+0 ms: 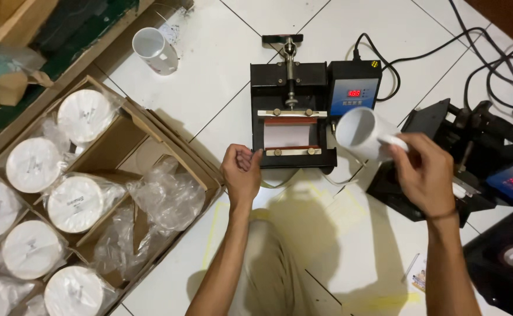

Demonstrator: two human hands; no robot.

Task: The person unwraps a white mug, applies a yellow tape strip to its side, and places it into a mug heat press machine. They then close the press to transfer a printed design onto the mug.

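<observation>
A glossy white ceramic mug is being gripped by the right hand beside the black mug press (not yet loaded); the left hand, loosely curled, is holding nothing.

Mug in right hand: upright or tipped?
Tipped. The mug lies on its side in the right hand, open mouth facing left toward the press; inside looks empty.

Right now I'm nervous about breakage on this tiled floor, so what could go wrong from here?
1. The right hand holds the white mug only by its handle, tilted above the tiles; a slip could chip it.
2. The left hand rests at the mug press, whose display is lit; it may be hot.
</observation>
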